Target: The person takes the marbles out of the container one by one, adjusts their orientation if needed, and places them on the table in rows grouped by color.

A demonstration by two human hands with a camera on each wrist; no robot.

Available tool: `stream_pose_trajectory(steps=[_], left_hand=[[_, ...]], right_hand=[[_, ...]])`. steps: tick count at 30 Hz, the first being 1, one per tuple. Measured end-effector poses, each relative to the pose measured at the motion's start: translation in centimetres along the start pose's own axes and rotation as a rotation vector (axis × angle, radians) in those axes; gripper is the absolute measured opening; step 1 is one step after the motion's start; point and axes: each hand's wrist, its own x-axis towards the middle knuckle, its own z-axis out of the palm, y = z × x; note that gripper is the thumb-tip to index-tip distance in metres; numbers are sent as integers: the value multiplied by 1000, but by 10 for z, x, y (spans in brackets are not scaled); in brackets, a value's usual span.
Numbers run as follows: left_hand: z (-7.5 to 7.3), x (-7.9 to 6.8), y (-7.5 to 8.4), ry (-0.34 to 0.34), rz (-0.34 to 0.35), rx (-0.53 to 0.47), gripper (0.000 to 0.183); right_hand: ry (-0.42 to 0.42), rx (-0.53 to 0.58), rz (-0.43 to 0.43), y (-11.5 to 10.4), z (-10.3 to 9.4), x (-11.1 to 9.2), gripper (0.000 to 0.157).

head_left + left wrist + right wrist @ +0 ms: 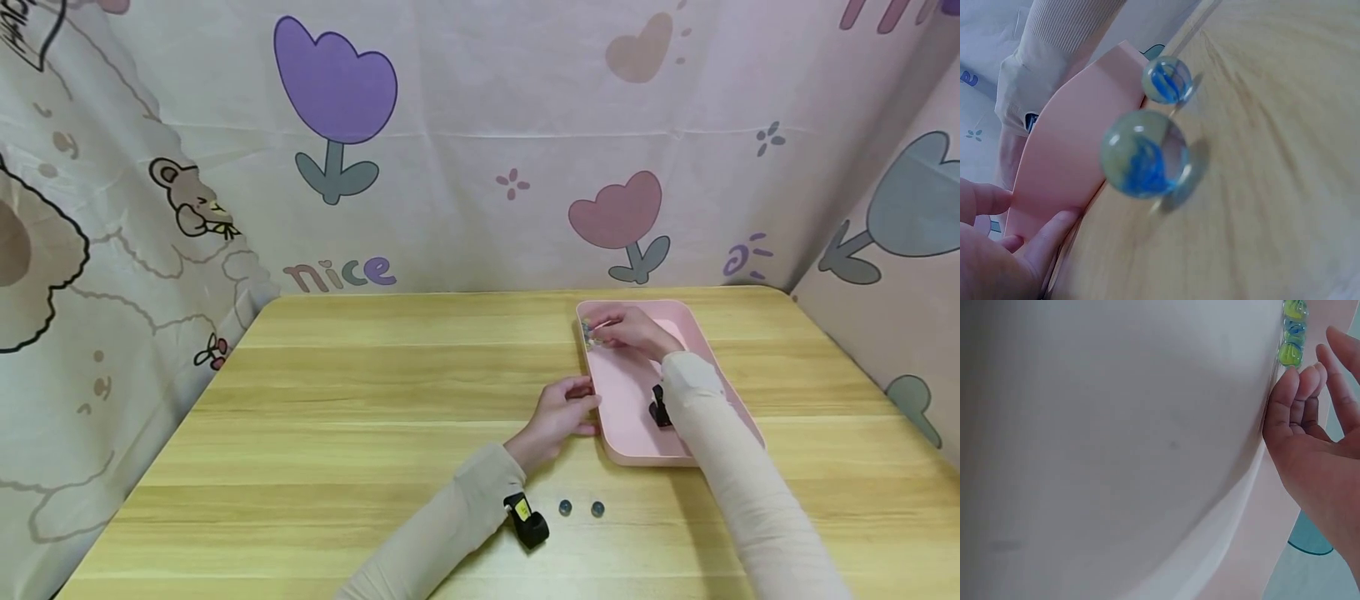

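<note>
A shallow pink tray [633, 408] stands on the table. My left hand [558, 417] rests against its left side wall, and the left wrist view shows fingertips and thumb touching the pink wall [1094, 106]. Inside the tray, my right hand [633, 331] reaches to the far left corner, where several marbles [588, 335] lie. In the right wrist view, the fingertips of this hand [1316, 444] are bent beside a row of green and blue marbles [1290, 354], with the thumb apart. Two clear marbles with blue swirls [1144, 154] lie on the table near the tray.
The wooden table [337, 433] stretches left of the tray. A printed curtain [465, 167] hangs behind it and along both sides. Black wrist cameras [528, 523] are strapped to the sleeves; the left one sits close to the loose marbles.
</note>
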Motion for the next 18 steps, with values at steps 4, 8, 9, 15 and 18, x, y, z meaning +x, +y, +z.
stream_pose_trajectory(steps=[4,8,9,15,18], left_hand=[[-1,1,-1,-6,5,-8,41],[0,1,-1,-7,11,-11,40],[0,1,0,-6,10,-15,40],[0,0,-1,-6,10,-15,40],[0,1,-1,-10,17,-18,40]], right_hand=[[-8,10,-15,2,0,2,30],[-24,34,-62,2,0,1,17],[-23,29,-68,1,1,0,14],[13,-63,-13,0,4,3,20],[12,-87,0,0,4,6,24]])
